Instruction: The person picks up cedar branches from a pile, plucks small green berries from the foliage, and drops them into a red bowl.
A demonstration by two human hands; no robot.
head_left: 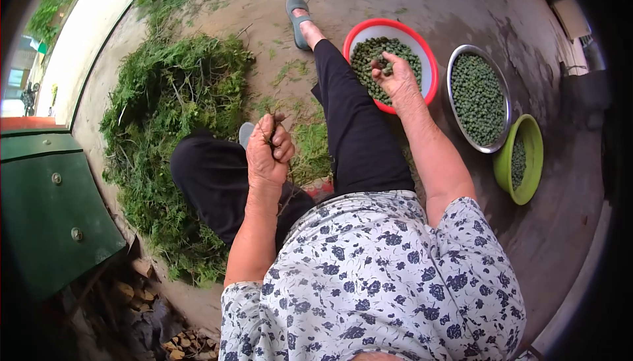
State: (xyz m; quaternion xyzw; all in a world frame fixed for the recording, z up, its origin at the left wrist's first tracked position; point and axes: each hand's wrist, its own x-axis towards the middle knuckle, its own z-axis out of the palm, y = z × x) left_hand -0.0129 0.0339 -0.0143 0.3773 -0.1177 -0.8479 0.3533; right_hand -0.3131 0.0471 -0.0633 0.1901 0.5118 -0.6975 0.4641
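My left hand [269,150] is closed in a fist around a thin brown twig [282,118], in front of my bent leg. Part of the twig is hidden by my fingers. Over a white basin with a red rim [432,74], my right hand [398,83] is curled, with a few small round green cones [386,67] between thumb and fingers. Many similar green cones [366,51] lie in that basin beneath it.
To the right stand an oval metal basin [451,100] heaped with green cones and a tilted lime-green bowl [504,171] holding fewer. A large pile of cut evergreen branches [155,110] lies left of my legs. Beyond it is a dark green panel [46,222].
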